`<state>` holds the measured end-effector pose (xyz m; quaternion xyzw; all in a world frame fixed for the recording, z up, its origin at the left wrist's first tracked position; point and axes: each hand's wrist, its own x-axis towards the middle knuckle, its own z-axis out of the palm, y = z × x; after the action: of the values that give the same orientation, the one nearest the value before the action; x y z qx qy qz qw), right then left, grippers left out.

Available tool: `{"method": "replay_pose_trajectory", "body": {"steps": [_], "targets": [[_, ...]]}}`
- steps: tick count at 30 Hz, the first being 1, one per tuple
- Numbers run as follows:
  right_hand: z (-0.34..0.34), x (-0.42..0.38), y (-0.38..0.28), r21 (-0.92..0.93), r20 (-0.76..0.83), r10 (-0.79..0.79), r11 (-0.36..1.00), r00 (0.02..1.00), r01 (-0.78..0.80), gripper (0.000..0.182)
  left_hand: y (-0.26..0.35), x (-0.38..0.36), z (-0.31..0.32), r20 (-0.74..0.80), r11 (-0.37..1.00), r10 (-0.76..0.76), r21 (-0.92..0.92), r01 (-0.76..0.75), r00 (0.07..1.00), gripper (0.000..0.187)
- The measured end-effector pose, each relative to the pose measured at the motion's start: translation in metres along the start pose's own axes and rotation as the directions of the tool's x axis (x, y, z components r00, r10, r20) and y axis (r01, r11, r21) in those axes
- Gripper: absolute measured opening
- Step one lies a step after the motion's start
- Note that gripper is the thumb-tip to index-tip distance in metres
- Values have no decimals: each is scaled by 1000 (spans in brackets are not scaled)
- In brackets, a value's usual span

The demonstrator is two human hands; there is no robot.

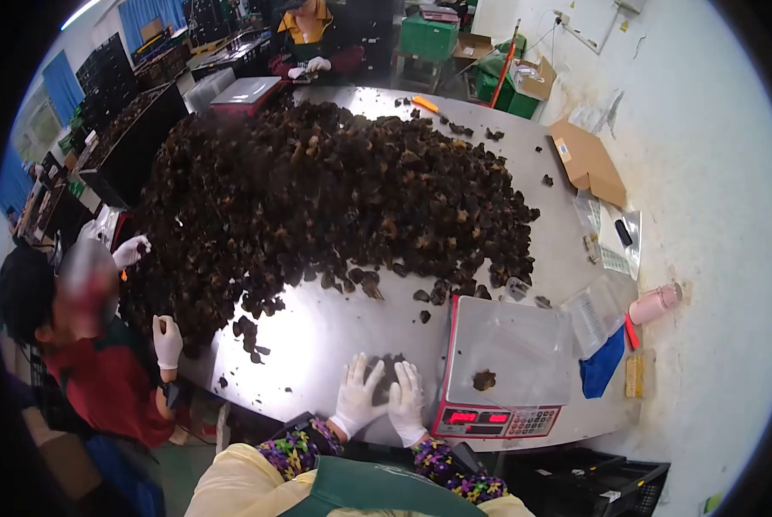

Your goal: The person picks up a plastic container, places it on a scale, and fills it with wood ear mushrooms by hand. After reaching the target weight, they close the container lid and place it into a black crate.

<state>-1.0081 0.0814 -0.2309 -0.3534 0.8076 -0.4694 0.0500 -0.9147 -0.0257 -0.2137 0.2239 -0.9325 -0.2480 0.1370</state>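
My left hand (358, 395), in a white glove, rests near the table's front edge with its fingers stretched out. Beside it, my right hand (407, 403), gloved as well, is open with its fingers extended forward. Between the two lies a small bunch of dark brown pieces (387, 372), which look like dried mushrooms; the hands partly hide it. Just to the right stands a red-sided digital scale (508, 353) with lit red displays. One brown piece (484, 380) lies on its platform.
A large heap of dark mushroom-like pieces (343, 189) covers much of the metal table (317, 332). A co-worker (115, 370) works at the left, another (307, 34) at the far end. Right: clear plastic boxes (588, 319), a pink bottle (655, 303), a blue cloth (603, 366), cardboard (586, 159).
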Motion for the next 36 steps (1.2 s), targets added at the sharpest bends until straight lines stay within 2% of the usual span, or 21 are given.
{"method": "replay_pose_trajectory", "body": {"steps": [4, 6, 7, 12, 13, 14, 16, 18, 19, 21, 22, 23, 24, 25, 26, 28, 29, 30, 32, 34, 36], "targets": [[6, 4, -1, -9, 20, -9, 1000, 1000, 9, 47, 6, 26, 10, 5, 999, -10, -32, 11, 1000, 70], [7, 11, -3, 51, -81, -13, 999, 997, 18, 43, 4, 27, 25, -74, 979, 74, -183, -87, 995, 57], [5, 13, -6, 50, -81, -27, 998, 996, 31, 39, 10, 29, 24, -198, 978, 54, -189, -92, 979, 44], [6, 5, 5, 65, 23, -11, 998, 1000, 9, 41, 25, 14, 42, -289, 945, -175, -319, 78, 941, 33], [0, 10, 4, 124, 95, -7, 992, 995, -5, 42, 21, 15, 54, -385, 956, -151, -289, 36, 911, 33], [-5, 18, -1, 187, 161, -8, 982, 987, -23, 43, 20, 15, 52, -273, 949, -192, -298, 107, 942, 34], [-3, 20, -7, 70, 58, -110, 992, 992, 106, 39, 26, 24, 49, -414, 965, -259, -155, 213, 872, 32], [2, 16, 2, 26, 91, -102, 995, 991, 100, 52, 38, 28, 32, -492, 968, -142, 111, 224, 859, 34], [5, 15, 3, 51, 100, -79, 996, 992, 74, 54, 34, 27, 35, -505, 955, -183, 111, 274, 843, 34], [6, 14, -1, 132, 112, -11, 991, 994, -4, 56, 28, 25, 36, -403, 993, -70, 59, 103, 912, 33], [6, 12, -4, 177, 123, 1, 984, 992, -23, 50, 27, 21, 35, -409, 991, -93, 49, 124, 908, 33], [5, 9, -7, 201, 106, -23, 980, 994, 1, 46, 27, 19, 35, -306, 973, -210, -159, 167, 929, 32], [5, 8, -14, 225, 83, -49, 974, 995, 29, 41, 26, 18, 35, -184, 909, -295, -356, 216, 938, 31], [6, 7, -20, 242, 73, -57, 970, 996, 38, 40, 33, 14, 37, -287, 879, -343, -434, 198, 894, 31], [7, 6, -24, 262, 82, -51, 965, 995, 28, 40, 38, 11, 38, -299, 875, -354, -441, 201, 886, 31], [10, 1, -33, 312, 103, -26, 950, 994, -7, 39, 50, 4, 36, -448, 757, -511, -639, 137, 733, 33], [13, 0, -38, 344, 125, -3, 938, 992, -41, 38, 56, 6, 32, -414, 654, -627, -740, 158, 660, 31], [17, -1, -42, 382, 150, 28, 920, 988, -85, 38, 55, 6, 23, -417, 648, -637, -745, 158, 648, 31], [24, -3, -54, 479, 239, 111, 851, 965, -216, 37, 53, 3, 5, -1, 196, -781, -950, 244, 624, 27], [33, -5, -68, 579, 341, 193, 728, 920, -367, 36, 48, -3, -5, -74, 241, -808, -947, 212, 584, 24], [46, -13, -84, 616, 460, 241, 607, 855, -502, 35, 35, -20, -14, 120, -72, -848, -991, 111, 517, 22]]}}
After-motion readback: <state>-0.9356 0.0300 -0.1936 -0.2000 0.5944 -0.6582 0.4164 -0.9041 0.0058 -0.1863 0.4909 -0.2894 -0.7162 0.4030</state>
